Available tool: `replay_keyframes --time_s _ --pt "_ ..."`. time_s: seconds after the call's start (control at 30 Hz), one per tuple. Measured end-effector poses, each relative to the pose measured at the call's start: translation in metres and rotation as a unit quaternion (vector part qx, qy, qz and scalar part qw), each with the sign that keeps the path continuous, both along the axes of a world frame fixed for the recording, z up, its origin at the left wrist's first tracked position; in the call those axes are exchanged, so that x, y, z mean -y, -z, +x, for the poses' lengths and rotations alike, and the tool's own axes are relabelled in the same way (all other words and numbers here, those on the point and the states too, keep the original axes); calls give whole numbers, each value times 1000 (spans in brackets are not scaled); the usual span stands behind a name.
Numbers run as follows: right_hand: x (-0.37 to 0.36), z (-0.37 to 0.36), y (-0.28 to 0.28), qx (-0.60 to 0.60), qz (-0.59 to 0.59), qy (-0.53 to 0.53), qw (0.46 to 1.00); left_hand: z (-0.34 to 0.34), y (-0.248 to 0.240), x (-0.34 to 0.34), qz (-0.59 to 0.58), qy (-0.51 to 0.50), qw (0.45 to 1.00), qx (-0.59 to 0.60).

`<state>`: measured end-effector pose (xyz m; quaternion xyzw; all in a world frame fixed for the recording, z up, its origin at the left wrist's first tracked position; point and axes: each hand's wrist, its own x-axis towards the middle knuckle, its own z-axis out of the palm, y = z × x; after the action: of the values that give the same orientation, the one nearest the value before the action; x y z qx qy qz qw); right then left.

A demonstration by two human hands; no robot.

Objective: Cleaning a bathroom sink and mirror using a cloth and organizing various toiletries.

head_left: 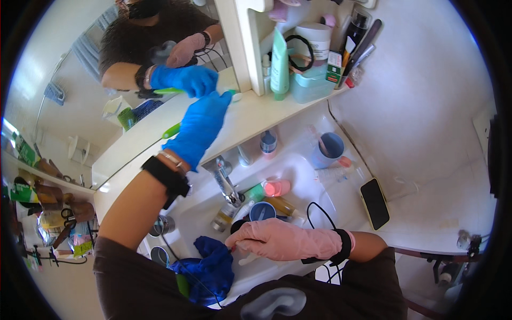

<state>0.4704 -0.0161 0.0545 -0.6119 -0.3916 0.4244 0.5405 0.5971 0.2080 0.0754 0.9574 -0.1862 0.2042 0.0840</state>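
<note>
My left hand, in a blue glove, is closed around a green-handled brush. Its pale bristle head lies against the white shelf below the mirror. Over the near side of the sink, my right hand, in a pink glove, has its fingers curled together; what they hold, if anything, is hidden. Just left of that hand a blue cloth hangs bunched on the sink's near edge.
Bottles, a blue cup and a pink-capped container crowd the basin under the tap. A phone and a grey-blue cup stand at its right. The mirror rises behind; a green tube and jars fill the shelf's right end.
</note>
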Motion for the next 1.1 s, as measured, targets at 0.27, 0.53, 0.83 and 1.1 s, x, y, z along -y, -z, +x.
replay_keyframes --time_s 0.27,0.53,0.83,1.1 --pt "-7 2 -6 18 -28 -27 999 -17 -4 -20 30 -59 996 -62" --pt "-13 1 -5 -4 -23 -14 1000 -23 1 -20 66 -55 996 -13" --pt "-24 -3 -10 -3 -16 -33 999 -29 -7 -23 127 -99 985 -56" --pt "-22 -1 -7 -46 -66 -29 996 -54 0 -61 90 -77 993 -3"
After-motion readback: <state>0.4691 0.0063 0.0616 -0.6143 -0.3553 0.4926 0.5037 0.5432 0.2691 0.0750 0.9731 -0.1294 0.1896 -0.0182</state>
